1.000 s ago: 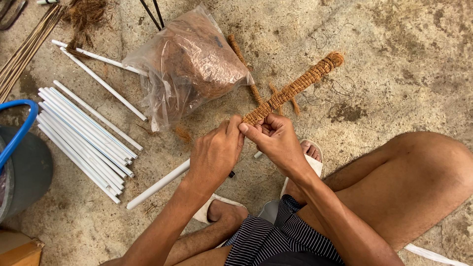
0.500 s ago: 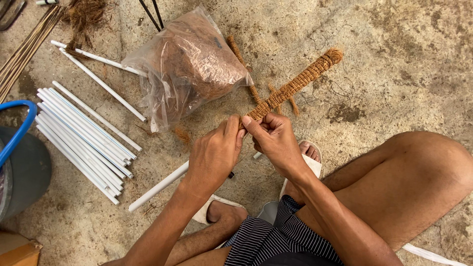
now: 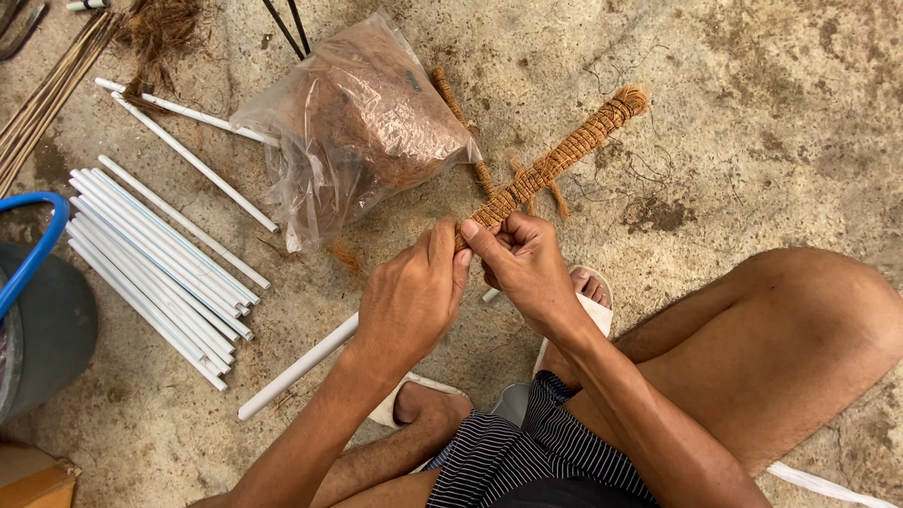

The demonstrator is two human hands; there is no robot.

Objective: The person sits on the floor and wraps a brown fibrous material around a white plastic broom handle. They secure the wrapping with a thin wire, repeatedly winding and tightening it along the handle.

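I hold a long white pipe (image 3: 299, 365) whose far half is bound in brown coir rope (image 3: 564, 155). My left hand (image 3: 411, 296) grips the pipe just below the wrapped part, thumb up against the rope's edge. My right hand (image 3: 527, 268) is closed on the same spot from the other side, fingertips pinching the lowest turns of rope. The wrapped end points up and to the right, with a frayed tuft at its tip. The bare end runs down to the left over the floor.
A clear plastic bag of brown coir fibre (image 3: 362, 118) lies just beyond my hands. A pile of white pipes (image 3: 160, 259) lies at left. A dark bucket with a blue handle (image 3: 38, 310) stands at the left edge. Thin sticks (image 3: 42, 99) lie top left. My bent knee (image 3: 809, 329) fills the right.
The pipe has turned a little between my hands; its wrapped tip has shifted slightly up and left and its bare end slightly down. Both hands stay in place on it.
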